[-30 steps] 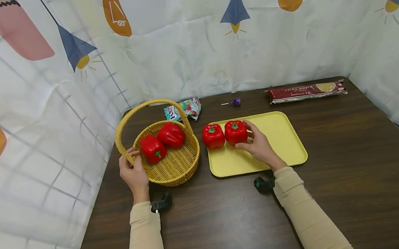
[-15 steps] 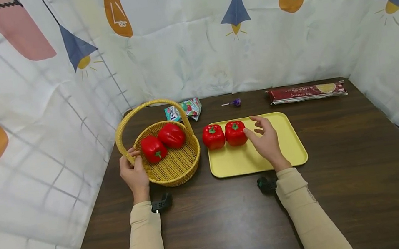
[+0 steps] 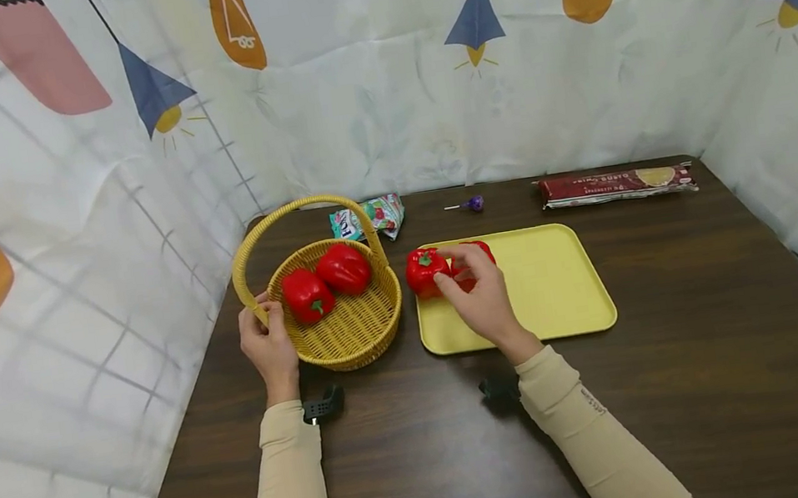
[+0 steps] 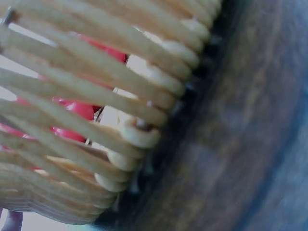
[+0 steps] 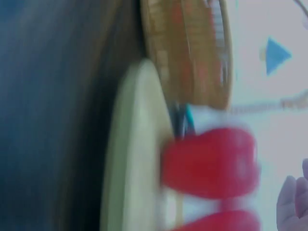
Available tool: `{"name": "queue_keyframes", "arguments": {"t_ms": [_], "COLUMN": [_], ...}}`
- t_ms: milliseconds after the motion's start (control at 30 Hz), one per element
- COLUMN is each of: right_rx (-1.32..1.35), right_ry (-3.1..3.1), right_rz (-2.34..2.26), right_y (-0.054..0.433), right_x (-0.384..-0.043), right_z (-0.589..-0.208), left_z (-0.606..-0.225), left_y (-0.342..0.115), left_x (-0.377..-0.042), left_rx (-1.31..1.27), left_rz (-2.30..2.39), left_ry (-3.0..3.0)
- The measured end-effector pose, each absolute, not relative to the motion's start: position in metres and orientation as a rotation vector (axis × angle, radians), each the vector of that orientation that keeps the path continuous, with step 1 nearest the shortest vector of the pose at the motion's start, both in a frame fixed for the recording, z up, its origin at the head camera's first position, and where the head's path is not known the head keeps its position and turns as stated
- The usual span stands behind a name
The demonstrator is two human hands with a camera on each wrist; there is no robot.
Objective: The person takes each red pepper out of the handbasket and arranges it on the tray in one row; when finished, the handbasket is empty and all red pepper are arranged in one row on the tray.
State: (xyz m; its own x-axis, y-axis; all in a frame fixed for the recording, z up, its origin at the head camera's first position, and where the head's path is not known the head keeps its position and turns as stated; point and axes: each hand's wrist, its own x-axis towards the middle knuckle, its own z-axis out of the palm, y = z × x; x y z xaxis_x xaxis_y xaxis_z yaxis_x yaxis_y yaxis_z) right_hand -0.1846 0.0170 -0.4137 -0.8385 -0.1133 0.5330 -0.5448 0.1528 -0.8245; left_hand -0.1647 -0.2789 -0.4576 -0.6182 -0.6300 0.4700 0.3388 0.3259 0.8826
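My left hand grips the yellow wicker basket at its left side, where the handle meets the rim. The basket stands upright on the dark wood table and contains 2 red peppers: the front pepper, stem toward me, and the rear pepper, lying on its side just beside it.

My right hand is released, thumb and fingers spread, above the yellow tray. 2 more red peppers stand side by side at the tray's far left: the left tray pepper, stem up, and the right tray pepper, largely covered by my hand. My fingertips are by the left tray pepper – contact cannot be confirmed from the head view, and the right wrist view is blurred.

Along the table's far edge, from left to right: a candy bag partly behind the basket handle, a purple lollipop and a long dark-red packet – all lying flat.
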Motion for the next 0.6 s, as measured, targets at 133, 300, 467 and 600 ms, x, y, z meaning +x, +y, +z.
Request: {"name": "queue_keyframes", "arguments": {"t_ms": [133, 300, 467, 600], "right_rx": [0.787, 0.952, 1.037, 1.052], "right_ry": [-2.123, -2.229, -2.343, -2.41], "right_rz": [1.858, 1.892, 1.793, 1.716], "right_y": [-0.012, -0.046, -0.071, -0.086], "right_x": [-0.188, -0.186, -0.19, -0.197], "right_z": [-0.431, -0.437, -0.443, -0.442], "left_z": [-0.45, -0.452, -0.453, -0.451], "left_y": [-0.274, -0.275, -0.274, -0.273], "left_x": [-0.16, -0.162, -0.161, -0.161], "left_rx": [0.232, 0.138, 0.101, 0.105], "left_rz": [-1.454, -1.471, -1.447, -1.384], "left_ry": [-1.705, -1.586, -1.559, -1.581]}}
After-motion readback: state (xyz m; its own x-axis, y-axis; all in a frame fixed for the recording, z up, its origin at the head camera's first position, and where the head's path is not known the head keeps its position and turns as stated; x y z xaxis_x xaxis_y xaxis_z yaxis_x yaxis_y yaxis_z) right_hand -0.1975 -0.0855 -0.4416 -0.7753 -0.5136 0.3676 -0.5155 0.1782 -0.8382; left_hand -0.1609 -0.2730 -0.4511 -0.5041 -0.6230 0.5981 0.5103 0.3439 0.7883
